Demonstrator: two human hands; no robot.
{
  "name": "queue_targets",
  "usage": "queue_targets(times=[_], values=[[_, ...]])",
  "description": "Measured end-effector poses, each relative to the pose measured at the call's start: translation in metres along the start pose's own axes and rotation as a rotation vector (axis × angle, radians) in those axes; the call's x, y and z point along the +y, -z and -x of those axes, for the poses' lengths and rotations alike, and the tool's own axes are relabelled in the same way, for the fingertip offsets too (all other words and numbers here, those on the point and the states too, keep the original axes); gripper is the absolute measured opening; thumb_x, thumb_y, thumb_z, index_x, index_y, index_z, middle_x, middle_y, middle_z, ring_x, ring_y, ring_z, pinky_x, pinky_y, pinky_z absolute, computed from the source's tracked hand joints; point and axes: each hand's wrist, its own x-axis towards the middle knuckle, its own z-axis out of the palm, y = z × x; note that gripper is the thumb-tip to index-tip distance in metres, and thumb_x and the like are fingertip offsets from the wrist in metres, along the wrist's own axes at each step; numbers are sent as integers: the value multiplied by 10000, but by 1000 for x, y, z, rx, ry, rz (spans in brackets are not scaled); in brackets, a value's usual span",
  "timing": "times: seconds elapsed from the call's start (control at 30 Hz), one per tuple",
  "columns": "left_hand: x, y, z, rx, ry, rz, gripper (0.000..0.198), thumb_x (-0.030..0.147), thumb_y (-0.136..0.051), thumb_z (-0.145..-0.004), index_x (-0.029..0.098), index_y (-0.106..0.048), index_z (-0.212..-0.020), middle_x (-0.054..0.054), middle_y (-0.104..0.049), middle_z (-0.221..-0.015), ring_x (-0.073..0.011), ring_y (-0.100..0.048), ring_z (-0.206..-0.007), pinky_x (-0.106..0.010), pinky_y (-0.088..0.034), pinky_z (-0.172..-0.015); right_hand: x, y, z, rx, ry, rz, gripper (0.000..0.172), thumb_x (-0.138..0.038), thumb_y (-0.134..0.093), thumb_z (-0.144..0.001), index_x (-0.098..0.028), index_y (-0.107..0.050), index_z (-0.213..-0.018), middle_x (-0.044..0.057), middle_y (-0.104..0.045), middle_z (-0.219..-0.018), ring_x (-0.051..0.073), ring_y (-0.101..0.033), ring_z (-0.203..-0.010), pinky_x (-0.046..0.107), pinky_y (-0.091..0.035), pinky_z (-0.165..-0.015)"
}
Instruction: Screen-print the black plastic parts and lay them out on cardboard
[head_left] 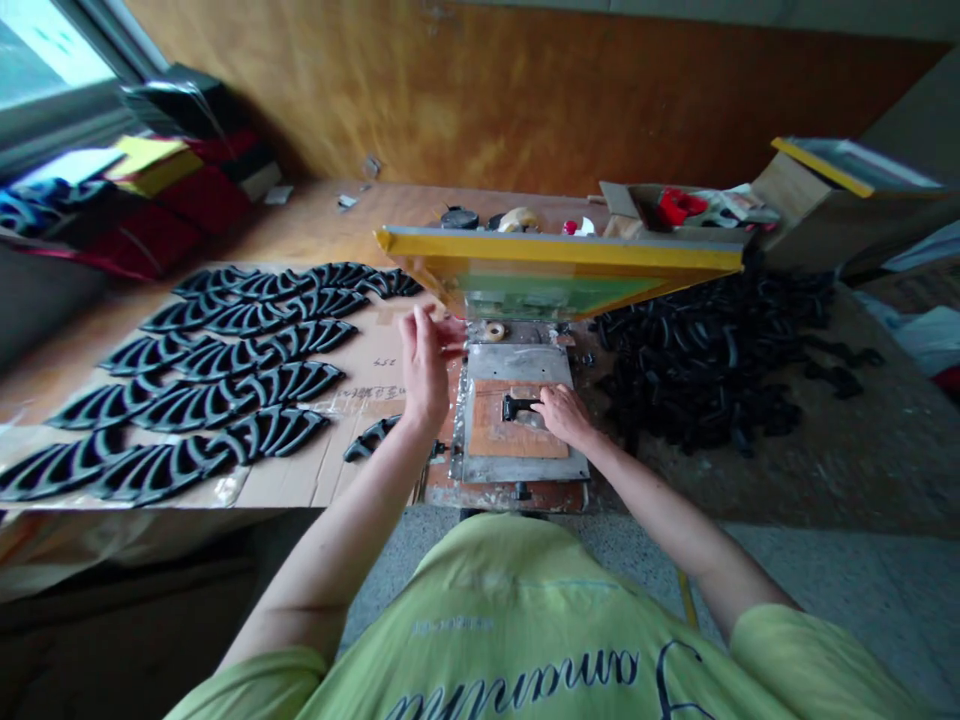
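Note:
My right hand [564,412] grips one end of a small black plastic handle-like part [517,406], which rests on a brown wooden board [491,440]. Beneath that board is a flat grey metal plate [517,467]. My left hand [426,368] is raised at the plate's left, its fingers apart and nothing visible in them. Just above it, a yellow-edged screen frame [562,258] stands tilted up over the plate's far end; whether my fingertips touch it I cannot tell. A tape roll [495,330] lies below the frame.
Several rows of similar black parts [247,355] lie on cardboard [375,350] to the left, with a few nearer the plate. A heap of loose black parts [690,370] covers the right side. Behind stand an open carton [622,205] and another yellow-edged frame [825,170].

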Motion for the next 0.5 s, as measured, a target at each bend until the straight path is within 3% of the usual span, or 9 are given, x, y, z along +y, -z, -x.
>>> queue_targets(times=[0.03,0.1,0.13,0.2,0.3,0.37,0.5], values=[[-12,1,19,-38,109,-16,564,707,-489,-871,201,-618,-1085,-65,-727,-858,-156,-687,-745,-245,-535,-618,-8,2,2,-6,-56,-15,210,-332,-518,-989,-150,-623,-991,137,-690,-966,246,-613,-965,327,-448,-821],[-39,3,61,-289,513,-95,610,703,-641,-770,154,-648,-1037,-119,-740,-870,-209,-706,-756,-276,-545,-588,-26,5,9,47,-124,-68,232,-335,-467,-1013,-149,-605,-1028,135,-692,-960,240,-619,-939,320,-448,-795],[-51,3,81,-320,652,-84,631,704,-653,-759,155,-646,-1070,-141,-745,-940,-239,-718,-822,-300,-560,-606,-37,5,13,96,-106,-91,229,-334,-461,-1015,-153,-601,-1022,134,-689,-971,241,-615,-952,321,-449,-803],[-71,6,110,-265,764,21,596,690,-642,-779,159,-640,-1049,-145,-742,-1002,-259,-720,-922,-332,-583,-682,-58,3,24,168,69,-132,197,-307,-469,-1013,-169,-606,-980,115,-682,-979,234,-601,-982,320,-447,-835],[-87,28,117,-63,760,131,466,589,-681,-802,151,-615,-946,-119,-740,-970,-235,-734,-882,-321,-588,-700,-61,3,32,154,382,-186,164,-241,-485,-1000,-195,-634,-949,64,-681,-961,205,-589,-977,306,-445,-863],[-93,64,105,53,720,53,412,533,-681,-819,143,-602,-925,-116,-740,-971,-204,-740,-785,-285,-579,-635,-29,9,31,136,352,-169,195,-162,-482,-975,-215,-669,-991,52,-685,-1006,193,-584,-991,299,-444,-871],[-104,166,86,361,670,-281,337,501,-535,-913,165,-552,-917,-81,-724,-825,-153,-707,-627,-255,-559,-575,86,19,25,46,-3,6,315,-70,-484,-888,-233,-724,-1012,88,-686,-1082,222,-572,-1027,326,-452,-837]])
